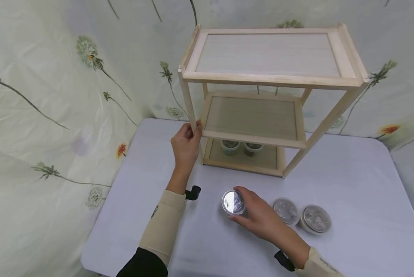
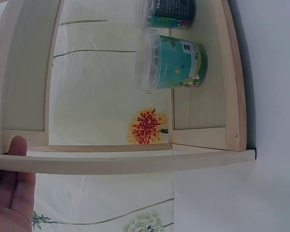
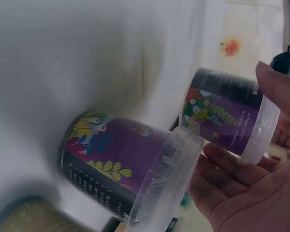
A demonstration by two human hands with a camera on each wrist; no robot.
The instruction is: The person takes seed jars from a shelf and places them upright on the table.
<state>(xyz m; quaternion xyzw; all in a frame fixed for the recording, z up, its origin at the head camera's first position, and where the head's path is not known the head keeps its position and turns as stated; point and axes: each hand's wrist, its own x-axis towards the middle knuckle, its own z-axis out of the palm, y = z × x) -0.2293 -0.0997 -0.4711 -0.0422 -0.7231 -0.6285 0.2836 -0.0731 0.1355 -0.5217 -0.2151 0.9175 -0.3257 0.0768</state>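
Tabletop (image 1: 352,184): hands (image 1: 187,146) grip wooden rack (image 1: 266,54), cylindrical tub (image 1: 233,202)

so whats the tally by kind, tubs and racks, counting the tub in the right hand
Tubs: 5 (2 on the bottom shelf, 1 in the right hand, 2 on the table)
Wooden rack: 1
Total: 6

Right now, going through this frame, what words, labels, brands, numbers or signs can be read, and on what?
"My": sideways on the teal cup on the bottom shelf; the rest is unreadable.
Shelf cup beside it: label too small.
Purple cup in the right hand: print too blurred.
Purple table cup: small print, too blurred.
Left sleeve: dark marks, too small.
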